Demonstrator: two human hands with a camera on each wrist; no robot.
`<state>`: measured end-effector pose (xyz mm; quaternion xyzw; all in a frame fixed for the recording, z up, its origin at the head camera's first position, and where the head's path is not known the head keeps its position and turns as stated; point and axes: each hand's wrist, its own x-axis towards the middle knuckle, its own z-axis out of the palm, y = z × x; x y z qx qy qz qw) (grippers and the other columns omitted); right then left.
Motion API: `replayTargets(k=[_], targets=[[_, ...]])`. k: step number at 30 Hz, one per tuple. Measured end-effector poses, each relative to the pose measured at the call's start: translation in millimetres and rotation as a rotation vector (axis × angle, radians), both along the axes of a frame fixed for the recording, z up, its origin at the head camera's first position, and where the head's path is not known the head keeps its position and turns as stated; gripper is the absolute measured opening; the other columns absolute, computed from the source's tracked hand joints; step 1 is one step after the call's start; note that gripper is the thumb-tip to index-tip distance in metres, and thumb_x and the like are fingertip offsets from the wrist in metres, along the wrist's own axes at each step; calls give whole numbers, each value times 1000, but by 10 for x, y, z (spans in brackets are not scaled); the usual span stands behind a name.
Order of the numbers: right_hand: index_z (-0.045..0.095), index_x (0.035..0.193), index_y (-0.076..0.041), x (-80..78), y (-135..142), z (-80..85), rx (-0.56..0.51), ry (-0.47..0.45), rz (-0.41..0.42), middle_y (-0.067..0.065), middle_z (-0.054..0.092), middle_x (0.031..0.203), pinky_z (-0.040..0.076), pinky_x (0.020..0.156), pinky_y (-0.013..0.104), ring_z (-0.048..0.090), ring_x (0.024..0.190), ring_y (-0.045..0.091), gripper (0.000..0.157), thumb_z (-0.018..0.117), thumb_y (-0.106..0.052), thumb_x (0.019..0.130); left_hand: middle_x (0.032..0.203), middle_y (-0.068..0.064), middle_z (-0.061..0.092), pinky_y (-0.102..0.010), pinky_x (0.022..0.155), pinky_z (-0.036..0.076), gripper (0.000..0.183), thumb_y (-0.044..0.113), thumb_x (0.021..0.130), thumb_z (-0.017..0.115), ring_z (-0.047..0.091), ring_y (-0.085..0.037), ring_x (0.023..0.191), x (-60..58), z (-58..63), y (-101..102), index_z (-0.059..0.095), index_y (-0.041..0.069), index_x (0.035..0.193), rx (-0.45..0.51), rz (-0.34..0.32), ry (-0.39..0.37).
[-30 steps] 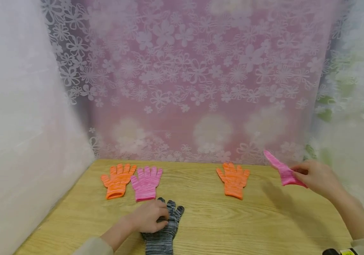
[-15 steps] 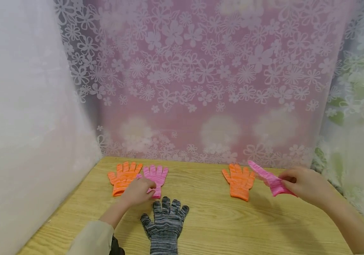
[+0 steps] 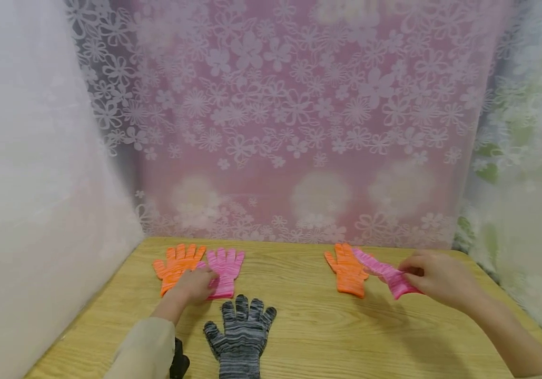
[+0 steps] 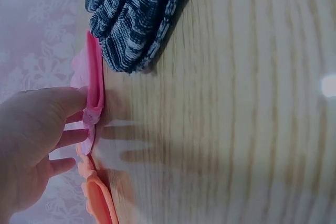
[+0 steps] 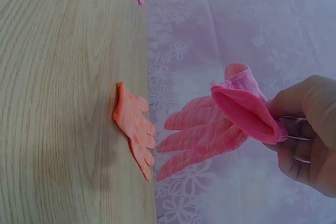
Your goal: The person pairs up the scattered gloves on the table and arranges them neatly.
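Note:
My right hand (image 3: 436,276) pinches a pink knit glove (image 5: 202,124) by its cuff edge. The glove hangs raised over the table, fingers pointing left; its tips overlap the right-hand orange glove (image 3: 350,273) in the head view. My left hand (image 3: 196,284) lies at the left side of a second pink glove (image 3: 225,271), its fingers extended and its fingertips at that glove's cuff in the left wrist view. Another orange glove (image 3: 176,263) lies just left, partly behind that hand. Nearer the front, a grey-black striped glove (image 3: 242,337) lies flat, fingers away from me.
The wooden table (image 3: 299,326) runs back to a pink floral curtain (image 3: 299,131). Pale sheeting (image 3: 38,184) stands along the left side, and a leaf-patterned curtain (image 3: 526,210) along the right. A black object (image 3: 179,360) shows beside the left sleeve.
My left hand has left the grey glove and reached forward to the pink glove on the left. My right hand has carried its pink glove leftward and lower, toward the orange one.

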<state>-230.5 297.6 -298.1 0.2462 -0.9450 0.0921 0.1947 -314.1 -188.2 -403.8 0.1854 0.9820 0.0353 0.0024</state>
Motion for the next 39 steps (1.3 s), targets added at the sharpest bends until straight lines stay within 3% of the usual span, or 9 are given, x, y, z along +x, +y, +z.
replayTargets(k=[7, 10, 13, 22, 26, 30, 33, 36, 39], targets=[[71, 84, -15, 6, -57, -6, 25, 0, 6, -13, 55, 75, 43, 55, 27, 51, 63, 2, 9, 72, -13, 75, 106, -10, 62, -52, 92, 37, 22, 10, 89, 58, 57, -30, 103, -56, -69, -14, 64, 8, 110, -86, -37, 44], [71, 84, -16, 3, -67, -21, 37, -3, -6, -12, 57, 76, 43, 56, 26, 52, 64, 3, 9, 72, -14, 75, 83, -5, 60, -43, 78, 44, 7, 7, 87, 61, 57, -25, 80, -88, -81, -9, 66, 8, 91, -35, -39, 51], [71, 83, -15, 2, -77, -45, 39, -12, -3, -11, 58, 77, 43, 55, 26, 52, 64, 3, 8, 72, -14, 76, 67, 0, 50, -36, 66, 40, 14, 3, 86, 60, 45, -19, 64, -105, -96, -3, 62, 11, 75, 26, -36, 50], [70, 81, -17, -12, -126, -110, 19, -33, 18, -14, 56, 75, 42, 55, 25, 50, 62, 0, 9, 73, -12, 75, 57, 3, 41, -30, 57, 33, 24, -2, 83, 57, 34, -14, 55, -61, -142, -34, 57, 11, 62, 68, -28, 107], [70, 83, -17, -18, -150, -95, 15, -53, 6, -13, 56, 76, 42, 55, 25, 49, 63, 1, 8, 72, -13, 77, 57, 1, 47, -29, 54, 33, 22, 0, 84, 58, 37, -13, 54, -75, 0, -59, 62, 9, 65, 195, 11, 78], [70, 84, -16, -12, -164, -70, 3, -47, 21, -13, 56, 76, 42, 55, 25, 49, 63, 1, 7, 72, -13, 77, 76, -4, 63, -31, 57, 41, 14, 9, 88, 59, 49, -14, 61, -115, 235, -107, 71, 5, 86, 377, 108, 44], [70, 83, -16, 1, -161, -54, -5, -24, 31, -13, 56, 76, 43, 55, 25, 50, 63, 1, 8, 73, -12, 77, 95, -11, 66, -32, 59, 43, 23, 14, 90, 58, 53, -16, 69, -146, 433, -130, 69, 1, 104, 544, 173, 13], [70, 82, -17, 16, -163, -41, 4, 6, 22, -13, 56, 76, 43, 56, 26, 51, 63, 2, 9, 73, -12, 75, 97, -16, 66, -31, 59, 42, 25, 13, 89, 58, 54, -20, 72, -168, 621, -126, 68, -3, 105, 665, 168, 21], [71, 83, -17, 20, -191, -36, 29, 13, 5, -12, 58, 77, 43, 56, 27, 52, 64, 4, 8, 73, -14, 75, 94, -16, 66, -30, 60, 43, 22, 11, 89, 59, 56, -21, 76, -158, 782, -105, 69, -4, 101, 689, 158, 48]])
